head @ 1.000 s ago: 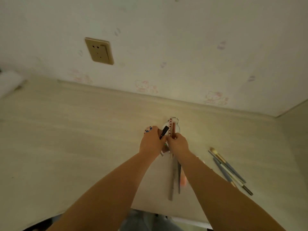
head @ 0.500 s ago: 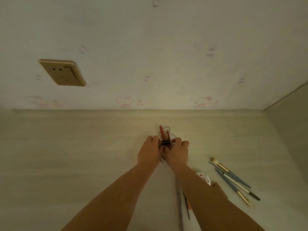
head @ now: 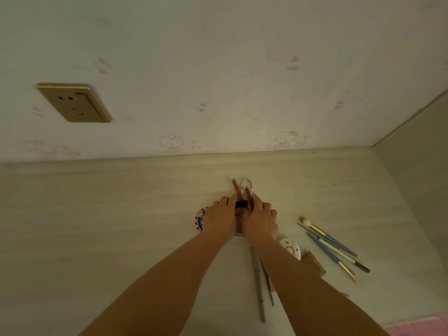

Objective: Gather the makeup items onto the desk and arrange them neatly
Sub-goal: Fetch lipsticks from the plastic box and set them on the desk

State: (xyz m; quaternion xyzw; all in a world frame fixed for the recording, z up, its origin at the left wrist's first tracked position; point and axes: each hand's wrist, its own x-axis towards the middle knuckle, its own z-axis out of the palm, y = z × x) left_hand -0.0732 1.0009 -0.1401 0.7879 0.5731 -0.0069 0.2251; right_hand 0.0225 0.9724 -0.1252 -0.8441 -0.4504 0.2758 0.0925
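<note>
My left hand [head: 220, 218] and my right hand [head: 259, 220] are pressed together over a small bundle of makeup items on the pale desk [head: 109, 214]. Their fingers curl round it. A red lip-gloss tube [head: 235, 187], a brown stick [head: 248, 195], a black tube end [head: 241, 204] and a clear ring [head: 245, 183] stick out above the fingers. A round patterned compact [head: 200, 219] peeks out at the left of my left hand. What lies under the palms is hidden.
Several blue-handled brushes [head: 332, 246] lie to the right. A flowered round compact [head: 291, 248], a brown flat palette [head: 314, 263] and two long grey pencils [head: 260, 284] lie by my right forearm. A wall socket [head: 74, 103] is at upper left; a side panel [head: 417, 180] bounds the right.
The view has shifted, so the socket now sits further left and the wall edge runs level. Both hands have stayed together on the bundle, and the patterned compact is now in sight at left.
</note>
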